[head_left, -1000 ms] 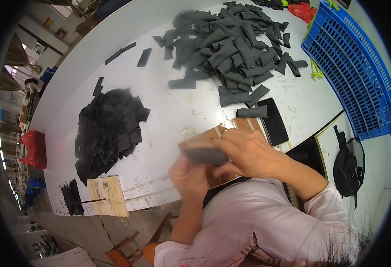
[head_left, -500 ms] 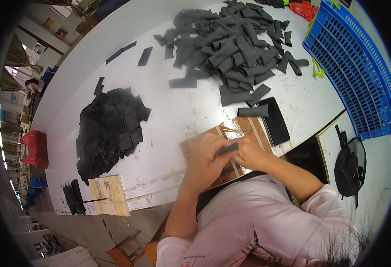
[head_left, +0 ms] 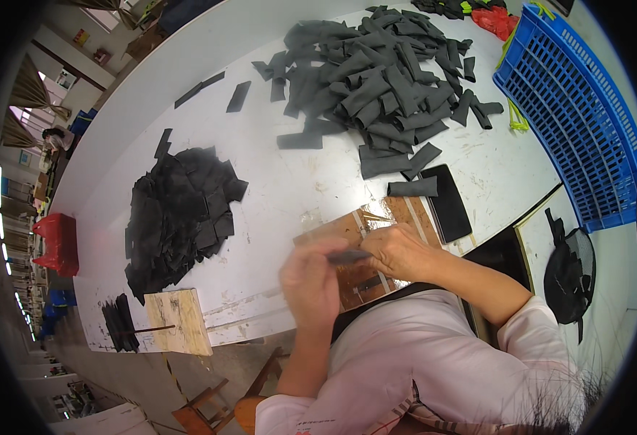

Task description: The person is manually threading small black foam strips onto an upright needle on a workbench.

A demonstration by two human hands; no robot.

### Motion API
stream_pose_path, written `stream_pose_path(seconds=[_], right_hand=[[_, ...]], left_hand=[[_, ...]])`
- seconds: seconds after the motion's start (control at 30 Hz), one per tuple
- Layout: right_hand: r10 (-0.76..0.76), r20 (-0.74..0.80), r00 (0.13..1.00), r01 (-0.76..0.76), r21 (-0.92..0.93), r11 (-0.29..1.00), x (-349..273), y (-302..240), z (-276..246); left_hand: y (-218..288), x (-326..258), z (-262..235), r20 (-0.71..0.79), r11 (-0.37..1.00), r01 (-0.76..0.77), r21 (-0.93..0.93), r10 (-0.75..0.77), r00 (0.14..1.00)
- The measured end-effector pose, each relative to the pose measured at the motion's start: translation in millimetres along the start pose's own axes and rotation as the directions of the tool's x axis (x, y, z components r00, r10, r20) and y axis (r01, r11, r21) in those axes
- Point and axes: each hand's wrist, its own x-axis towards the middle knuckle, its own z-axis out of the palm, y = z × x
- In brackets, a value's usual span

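The small dark strip (head_left: 350, 257), mid-frame over the brown board (head_left: 415, 210), could slip or twist, I judge, if the right hand (head_left: 398, 252) loosens its pinch during an uneven pull. The strip's right end sits between that hand's fingers, which are closed narrowly on it; its left end lies by the left hand (head_left: 310, 270) (too blurred to tell whether those fingers grip).

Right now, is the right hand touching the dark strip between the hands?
Touching. The head view shows the right hand pinching the dark strip by its right end.
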Motion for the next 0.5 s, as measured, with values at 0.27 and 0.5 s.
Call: stream_pose_path(seconds=[0.27,0.5], right_hand=[[-0.232,-0.299,0.926,0.263,0.068,0.962,18.0,-13.9,-34.2],[-0.323,-0.31,0.894,0.262,-0.221,0.939,44.4,50.4,-19.1]], left_hand=[[-5.3,3.1,-14.0,-0.15,0.963,-0.076,0.259,0.118,0.982],[-77.1,-1.3,-120.7,-0.255,0.402,0.145,0.904,0.235,0.938]])
